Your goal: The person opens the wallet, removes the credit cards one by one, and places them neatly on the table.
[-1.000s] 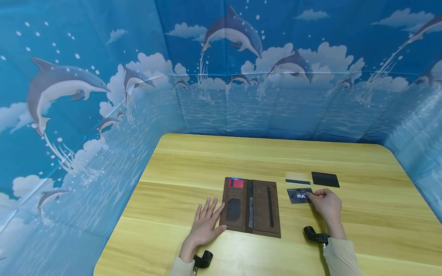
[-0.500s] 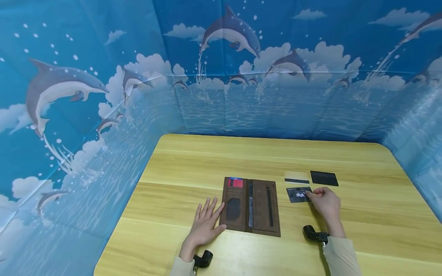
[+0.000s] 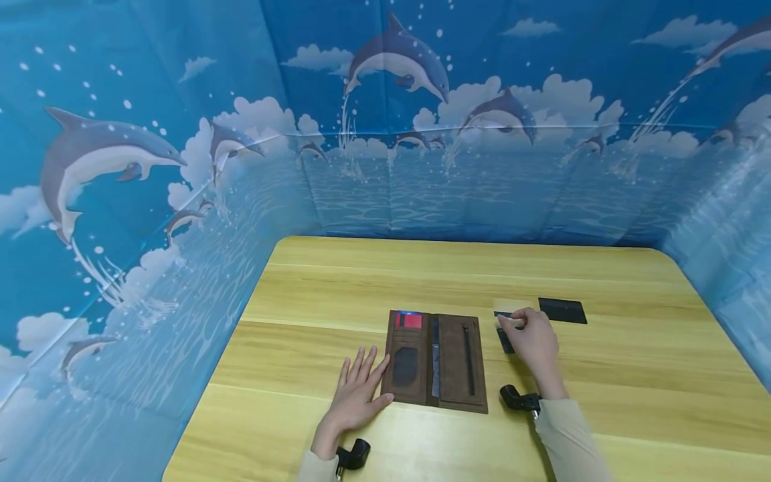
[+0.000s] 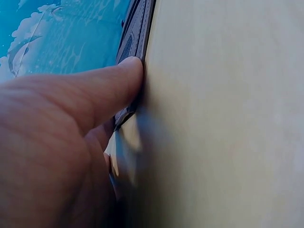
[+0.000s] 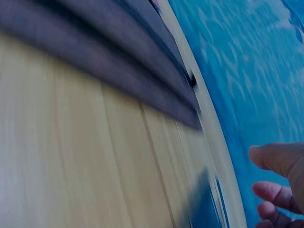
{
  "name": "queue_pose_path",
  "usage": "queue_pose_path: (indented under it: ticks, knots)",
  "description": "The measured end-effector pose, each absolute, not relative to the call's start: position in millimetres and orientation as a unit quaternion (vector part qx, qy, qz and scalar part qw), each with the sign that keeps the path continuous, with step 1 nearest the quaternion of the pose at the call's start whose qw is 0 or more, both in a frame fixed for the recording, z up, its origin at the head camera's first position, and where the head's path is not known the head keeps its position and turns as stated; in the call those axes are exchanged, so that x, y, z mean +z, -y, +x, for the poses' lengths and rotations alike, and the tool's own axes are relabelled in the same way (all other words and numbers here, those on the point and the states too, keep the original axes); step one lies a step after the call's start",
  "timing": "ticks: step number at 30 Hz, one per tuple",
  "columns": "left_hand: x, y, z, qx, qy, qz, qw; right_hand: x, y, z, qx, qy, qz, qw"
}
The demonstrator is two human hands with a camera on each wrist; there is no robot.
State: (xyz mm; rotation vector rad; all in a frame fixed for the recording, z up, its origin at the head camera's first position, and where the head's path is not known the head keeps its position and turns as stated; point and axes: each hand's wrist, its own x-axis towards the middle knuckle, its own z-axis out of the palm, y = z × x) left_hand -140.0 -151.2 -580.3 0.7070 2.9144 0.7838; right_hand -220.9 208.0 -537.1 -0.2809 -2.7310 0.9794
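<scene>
A brown long wallet [image 3: 452,361] lies unfolded on the table, with a red card [image 3: 409,321] in an upper-left slot. My left hand [image 3: 355,395] rests beside it, fingers spread; in the left wrist view the thumb [image 4: 128,71] touches the wallet's edge. My right hand [image 3: 536,341] hovers over the cards to the right of the wallet. In the right wrist view its thumb [image 5: 266,156] and fingers are apart, with nothing seen between them. Below it lies a dark card [image 3: 505,340], mostly covered by the hand. A pale card with a black stripe [image 3: 506,305] is partly hidden behind the fingers.
A black card [image 3: 563,310] lies to the right of the pale one. The wood-patterned table [image 3: 289,294] has rounded far corners. A blue dolphin-print cloth [image 3: 385,181] hangs behind it and at both sides. Each wrist carries a small black camera.
My right hand has left the printed corner of the dark card and moved left and slightly away from me, now covering most of it. The left hand and wallet keep their places.
</scene>
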Motion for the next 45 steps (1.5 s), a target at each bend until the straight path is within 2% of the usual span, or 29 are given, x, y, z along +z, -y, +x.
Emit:
queue_pose_path:
  ticks: [9, 18, 33, 45]
  knots:
    - [-578, 151, -139, 0.26, -0.938, 0.225, 0.032, -541, -139, -246, 0.331, 0.936, 0.018, 0.12]
    - [-582, 149, -139, 0.253, -0.941, 0.222, 0.039, -550, -97, -255, 0.323, 0.941, 0.071, 0.073]
    - [-585, 151, -141, 0.237, -0.945, 0.226, 0.023, -546, -82, -262, 0.297, 0.95, 0.093, 0.028]
    - [-581, 151, -142, 0.24, -0.944, 0.227, 0.022, -538, -80, -271, 0.293, 0.952, 0.087, -0.029]
